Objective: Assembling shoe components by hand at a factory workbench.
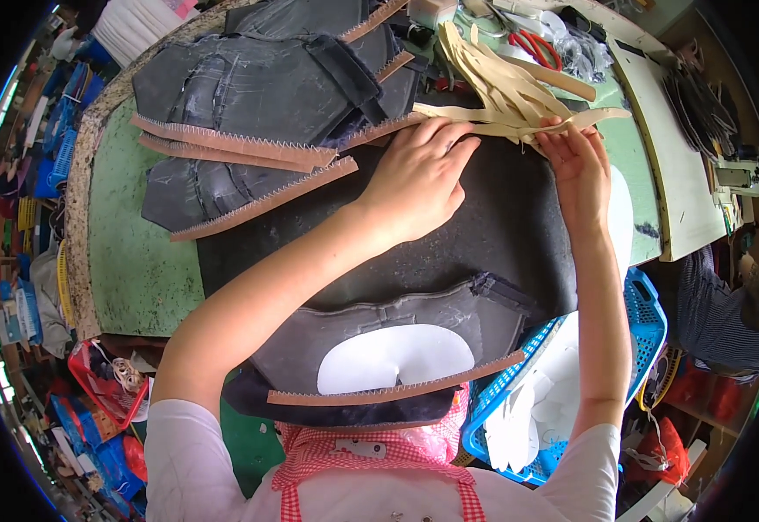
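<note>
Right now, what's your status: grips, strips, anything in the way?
Right grip pinching a beige strip. Left grip at near edge of strip pile, hold unclear. Pile crowds space just beyond; red-handled scissors past it.

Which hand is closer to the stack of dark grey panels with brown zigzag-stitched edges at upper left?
The left hand: it is at the right end of the stack. The right hand is farther right, at the long cream strips.

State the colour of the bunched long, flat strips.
Pale cream strips, best seen in the head view.
</note>
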